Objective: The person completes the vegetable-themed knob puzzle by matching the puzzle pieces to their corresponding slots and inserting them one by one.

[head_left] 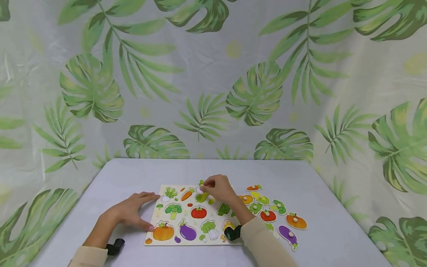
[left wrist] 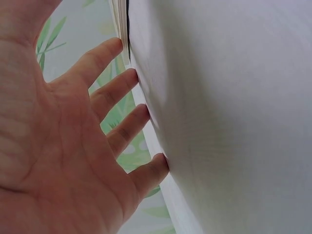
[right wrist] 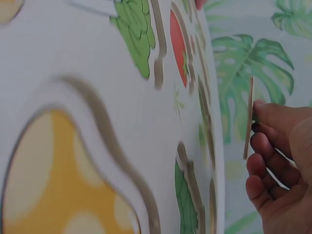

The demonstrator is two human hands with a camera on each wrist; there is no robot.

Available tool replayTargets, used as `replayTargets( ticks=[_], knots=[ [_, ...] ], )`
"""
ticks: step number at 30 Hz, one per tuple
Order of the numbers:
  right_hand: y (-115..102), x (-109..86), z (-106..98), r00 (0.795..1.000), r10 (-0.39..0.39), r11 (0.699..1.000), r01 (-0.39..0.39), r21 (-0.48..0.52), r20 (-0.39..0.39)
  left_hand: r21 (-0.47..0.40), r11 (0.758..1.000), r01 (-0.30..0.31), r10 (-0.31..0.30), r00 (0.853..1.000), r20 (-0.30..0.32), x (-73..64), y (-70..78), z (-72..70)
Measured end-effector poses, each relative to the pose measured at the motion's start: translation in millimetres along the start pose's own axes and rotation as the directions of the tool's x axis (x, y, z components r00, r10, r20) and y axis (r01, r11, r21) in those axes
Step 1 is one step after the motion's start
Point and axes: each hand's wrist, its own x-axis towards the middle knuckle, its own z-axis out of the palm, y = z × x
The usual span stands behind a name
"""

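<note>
A pale wooden vegetable puzzle board (head_left: pixel 161 215) lies on the table, with printed pictures in recessed shapes. My right hand (head_left: pixel 220 189) pinches a turnip puzzle piece (head_left: pixel 199 190), white with green leaves, above the board's far side. Seen edge-on in the right wrist view, the piece is a thin strip (right wrist: pixel 249 117) between thumb and fingers. At the board's left edge my left hand (head_left: pixel 131 209) is spread, thumb by the near corner and fingertips by the far one. In the left wrist view its fingers (left wrist: pixel 119 97) reach down to the white tabletop.
Several loose knobbed pieces lie right of the board: a carrot (head_left: pixel 254 188), a tomato (head_left: pixel 268 215), a broccoli (head_left: pixel 278 207), a pumpkin (head_left: pixel 296 221) and an eggplant (head_left: pixel 287 235). Some are partly behind the right forearm. A leaf-patterned curtain (head_left: pixel 207 74) hangs behind the white table (head_left: pixel 133 174).
</note>
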Motion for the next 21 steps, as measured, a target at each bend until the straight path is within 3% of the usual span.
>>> replayTargets(
  ticks=[14, 21],
  knots=[
    [-21, 17.3, 37, 0.999, 0.031, 0.999, -0.032, 0.03, 0.03, -0.008, 1.0, -0.002, 0.002, 1.0, -0.001, 1.7, -1.6, 0.8],
    [-35, 20.3, 55, 0.997, 0.056, 0.994, -0.061, 0.09, 0.061, -0.022, 1.0, 0.012, -0.012, 1.0, 0.005, 1.3, -1.8, 0.8]
  ],
)
